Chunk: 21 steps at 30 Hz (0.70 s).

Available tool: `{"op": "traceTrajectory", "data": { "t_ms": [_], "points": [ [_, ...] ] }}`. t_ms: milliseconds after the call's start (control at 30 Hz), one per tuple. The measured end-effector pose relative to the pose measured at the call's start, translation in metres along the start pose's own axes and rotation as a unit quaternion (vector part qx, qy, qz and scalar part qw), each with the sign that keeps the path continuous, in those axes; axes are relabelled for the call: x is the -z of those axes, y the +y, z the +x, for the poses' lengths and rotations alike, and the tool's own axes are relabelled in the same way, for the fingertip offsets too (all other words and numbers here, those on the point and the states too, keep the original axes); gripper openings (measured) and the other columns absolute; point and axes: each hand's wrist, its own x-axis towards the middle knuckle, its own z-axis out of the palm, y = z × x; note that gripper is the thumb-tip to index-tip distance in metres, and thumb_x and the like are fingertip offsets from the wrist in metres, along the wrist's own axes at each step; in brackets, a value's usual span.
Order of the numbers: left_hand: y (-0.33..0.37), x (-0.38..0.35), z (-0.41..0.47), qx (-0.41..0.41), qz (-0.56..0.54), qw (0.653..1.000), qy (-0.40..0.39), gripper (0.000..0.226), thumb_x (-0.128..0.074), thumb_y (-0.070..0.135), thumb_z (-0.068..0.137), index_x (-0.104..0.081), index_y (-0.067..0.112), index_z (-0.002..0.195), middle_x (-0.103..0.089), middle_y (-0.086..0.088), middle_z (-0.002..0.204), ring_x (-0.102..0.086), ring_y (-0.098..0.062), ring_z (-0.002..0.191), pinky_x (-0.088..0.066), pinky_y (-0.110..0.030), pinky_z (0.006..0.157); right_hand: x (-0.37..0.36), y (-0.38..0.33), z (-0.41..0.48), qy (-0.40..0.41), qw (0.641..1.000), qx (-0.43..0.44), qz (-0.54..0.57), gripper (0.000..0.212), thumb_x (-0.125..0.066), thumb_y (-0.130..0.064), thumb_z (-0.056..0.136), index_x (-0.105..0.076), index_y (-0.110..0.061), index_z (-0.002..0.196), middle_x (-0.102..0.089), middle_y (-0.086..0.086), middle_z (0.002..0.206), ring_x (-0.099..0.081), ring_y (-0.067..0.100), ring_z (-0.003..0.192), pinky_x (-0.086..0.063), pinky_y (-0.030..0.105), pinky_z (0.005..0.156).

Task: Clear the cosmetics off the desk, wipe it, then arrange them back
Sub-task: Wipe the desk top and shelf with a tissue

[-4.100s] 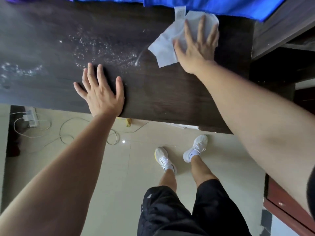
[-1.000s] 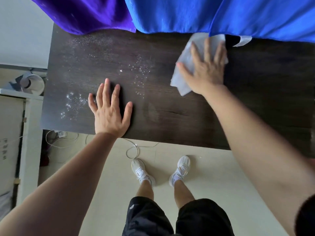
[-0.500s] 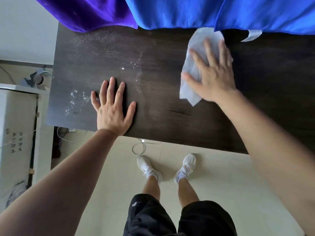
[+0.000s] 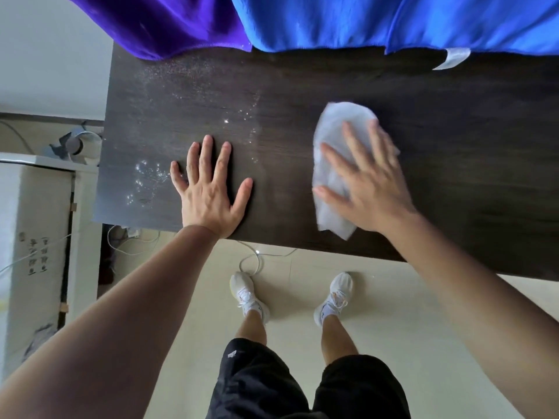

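Note:
A dark wooden desk (image 4: pixel 472 152) fills the upper half of the head view. My right hand (image 4: pixel 367 184) lies flat on a white wipe (image 4: pixel 334 140), pressing it against the desk right of centre; the hand is motion-blurred. My left hand (image 4: pixel 210 189) rests palm down, fingers spread, on the desk near its front edge, holding nothing. Water droplets (image 4: pixel 148 181) glisten on the left part of the desk, and more droplets (image 4: pixel 246 116) sit farther back. No cosmetics are in view.
Purple cloth (image 4: pixel 169 22) and blue cloth (image 4: pixel 393 19) hang over the desk's back edge, with a white tag (image 4: pixel 452 57). A white cabinet (image 4: pixel 39 231) stands to the left. White cables (image 4: pixel 251 261) lie on the tiled floor beside my feet.
My right hand has dragged the wipe from the back edge toward the front of the desk. My left hand has stayed planted in place.

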Motion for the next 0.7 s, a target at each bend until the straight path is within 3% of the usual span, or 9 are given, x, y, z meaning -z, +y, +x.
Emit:
{"op": "traceTrajectory", "data": {
  "t_ms": [167,367,500,600,700],
  "points": [
    [-0.001,-0.001,0.0,-0.001,-0.011,1.0,-0.005,0.077,-0.026,0.07,0.093,-0.024,0.026,0.156,-0.015,-0.006,0.166,-0.01,-0.029,0.152,-0.005,-0.064,0.118,0.002,0.041,-0.063,0.006,0.979,-0.201,0.011,0.08,-0.029,-0.078,0.093,-0.019,-0.034,0.159,-0.005,0.009,0.169,-0.002,0.047,0.152,-0.01,0.061,0.121],
    [0.002,0.008,-0.002,-0.013,-0.033,0.998,-0.045,0.083,-0.018,0.074,0.092,-0.018,0.025,0.158,-0.006,-0.006,0.167,-0.001,-0.028,0.154,0.0,-0.066,0.117,0.0,-0.034,-0.094,-0.022,0.954,-0.298,0.025,0.083,-0.025,-0.073,0.093,-0.034,-0.021,0.157,-0.011,0.018,0.167,-0.006,0.057,0.148,-0.012,0.066,0.119],
    [-0.042,0.021,-0.007,-0.103,-0.078,0.992,-0.006,0.076,-0.019,0.07,0.095,-0.022,0.026,0.156,-0.006,-0.007,0.167,-0.003,-0.028,0.154,0.001,-0.065,0.118,-0.003,-0.113,-0.065,-0.037,0.956,-0.289,0.03,0.085,-0.023,-0.076,0.09,-0.032,-0.024,0.157,-0.005,0.016,0.168,0.0,0.056,0.149,-0.007,0.067,0.12],
    [-0.116,0.029,-0.004,-0.067,-0.065,0.995,0.034,0.074,-0.017,0.07,0.096,-0.019,0.028,0.156,-0.005,-0.007,0.167,-0.002,-0.028,0.154,0.003,-0.062,0.118,-0.007,-0.178,-0.014,-0.036,0.97,-0.237,0.026,0.085,-0.019,-0.08,0.09,-0.026,-0.03,0.158,0.001,0.014,0.169,0.006,0.054,0.149,-0.001,0.064,0.121],
    [-0.185,0.035,0.01,-0.026,-0.041,0.999,0.022,0.078,-0.013,0.073,0.095,-0.012,0.026,0.158,0.0,-0.005,0.167,0.002,-0.027,0.154,0.006,-0.061,0.118,-0.011,-0.245,0.042,-0.045,0.983,-0.175,0.018,0.083,-0.016,-0.083,0.089,-0.014,-0.038,0.159,0.008,0.011,0.169,0.014,0.051,0.15,0.008,0.061,0.121]
  ]
}}
